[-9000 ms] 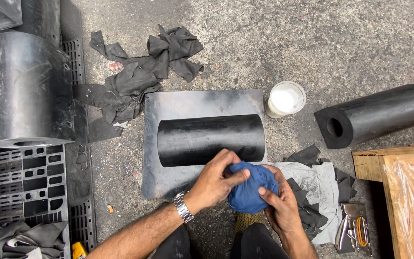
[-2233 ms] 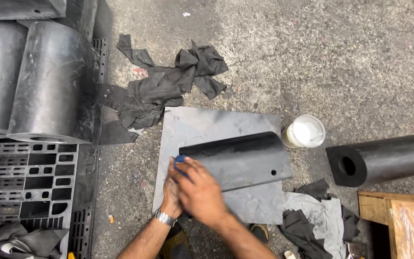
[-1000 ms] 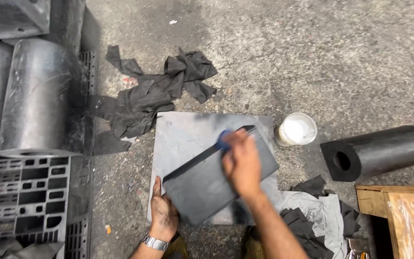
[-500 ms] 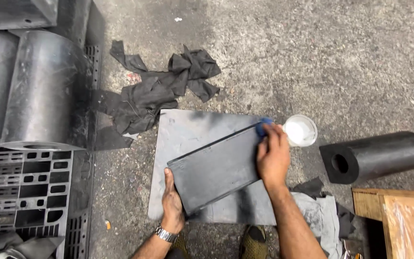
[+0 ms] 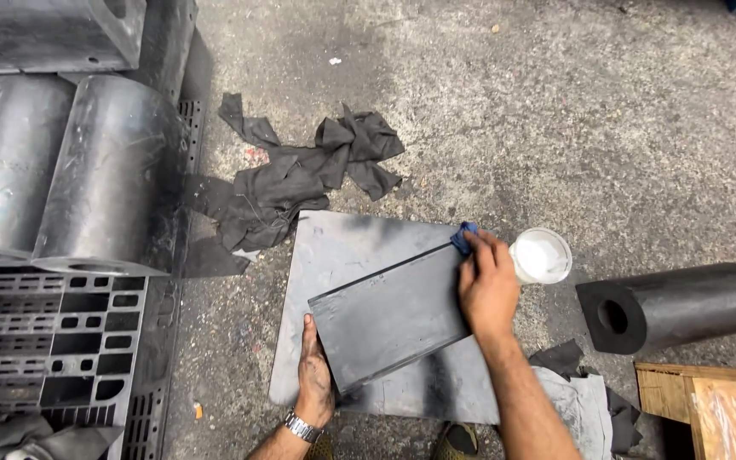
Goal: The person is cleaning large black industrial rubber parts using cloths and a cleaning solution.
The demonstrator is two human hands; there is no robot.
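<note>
A dark rubber block (image 5: 389, 319) with a flat face turned up lies tilted on a grey sheet (image 5: 342, 247) on the concrete floor. My left hand (image 5: 315, 370) rests against the block's near left edge, fingers flat, steadying it. My right hand (image 5: 487, 285) presses a blue cloth (image 5: 463, 238) onto the block's far right corner; only a small part of the cloth shows past my fingers. A white cup (image 5: 540, 255) of white liquid stands just right of that hand.
A black rubber cylinder with a bore (image 5: 675, 305) lies at the right. Dark rags (image 5: 300, 179) lie beyond the sheet, grey rags (image 5: 585, 400) near my right forearm. Large black rubber pieces (image 5: 61, 170) and a plastic pallet (image 5: 44, 341) fill the left. A wooden crate (image 5: 713, 409) sits at lower right.
My right hand has swept the blue cloth along the block's top edge from left to the far right corner. The left hand moved to the block's near left edge.
</note>
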